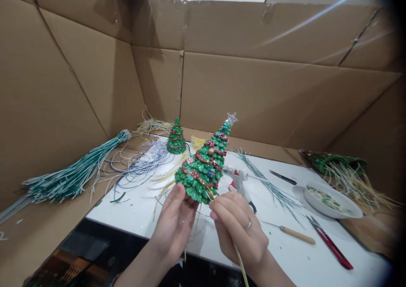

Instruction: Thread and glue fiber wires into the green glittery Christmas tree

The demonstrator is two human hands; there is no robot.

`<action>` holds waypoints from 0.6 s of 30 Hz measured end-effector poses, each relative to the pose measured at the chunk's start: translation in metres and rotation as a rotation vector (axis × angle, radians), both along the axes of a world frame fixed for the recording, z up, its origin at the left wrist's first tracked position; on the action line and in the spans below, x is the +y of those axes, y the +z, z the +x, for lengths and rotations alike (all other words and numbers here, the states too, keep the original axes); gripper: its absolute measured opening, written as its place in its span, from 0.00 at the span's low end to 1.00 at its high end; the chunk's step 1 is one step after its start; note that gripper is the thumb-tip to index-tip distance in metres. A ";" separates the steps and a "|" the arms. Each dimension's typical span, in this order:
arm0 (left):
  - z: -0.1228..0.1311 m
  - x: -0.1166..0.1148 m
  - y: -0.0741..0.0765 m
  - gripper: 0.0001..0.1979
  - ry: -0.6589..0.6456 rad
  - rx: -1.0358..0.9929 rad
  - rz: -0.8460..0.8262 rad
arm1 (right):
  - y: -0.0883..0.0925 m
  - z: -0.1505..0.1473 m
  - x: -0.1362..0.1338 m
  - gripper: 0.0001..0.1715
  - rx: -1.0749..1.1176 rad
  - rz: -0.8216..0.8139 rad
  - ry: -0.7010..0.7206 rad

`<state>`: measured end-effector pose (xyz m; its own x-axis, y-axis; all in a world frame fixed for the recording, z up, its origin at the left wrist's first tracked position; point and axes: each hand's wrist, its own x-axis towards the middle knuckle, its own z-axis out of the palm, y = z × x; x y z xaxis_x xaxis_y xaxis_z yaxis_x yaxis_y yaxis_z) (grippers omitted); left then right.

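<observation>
A glittery green miniature Christmas tree with red garlands, small ornaments and a clear star on top leans to the right above the white work surface. My left hand is closed around its base from below, thumb on the near side. My right hand pinches a thin yellow-and-white wire against the tree's lower right. The wire's tail runs down out of the palm. More thin strands hang beneath the base; where they attach is hidden.
A smaller tree stands behind. Left lie a green-white wire bundle and blue wires. Right are a glue gun, green wires, a knife, a wooden-handled awl, a red-handled tool and a white bowl. Cardboard walls surround everything.
</observation>
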<state>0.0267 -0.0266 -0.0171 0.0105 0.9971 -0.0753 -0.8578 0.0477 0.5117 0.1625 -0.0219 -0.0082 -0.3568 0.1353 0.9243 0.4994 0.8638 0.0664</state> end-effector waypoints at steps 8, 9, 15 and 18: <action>0.000 0.002 -0.003 0.18 0.019 -0.024 0.027 | -0.007 0.001 -0.002 0.31 0.012 -0.019 -0.032; 0.000 0.002 -0.003 0.18 0.018 -0.031 0.034 | -0.007 0.001 -0.003 0.32 0.013 -0.028 -0.042; 0.002 0.002 -0.002 0.18 0.015 -0.058 0.087 | -0.005 -0.001 -0.006 0.25 0.060 -0.066 -0.081; 0.002 0.001 -0.002 0.18 0.017 -0.049 0.099 | -0.004 -0.001 -0.007 0.22 0.080 -0.086 -0.078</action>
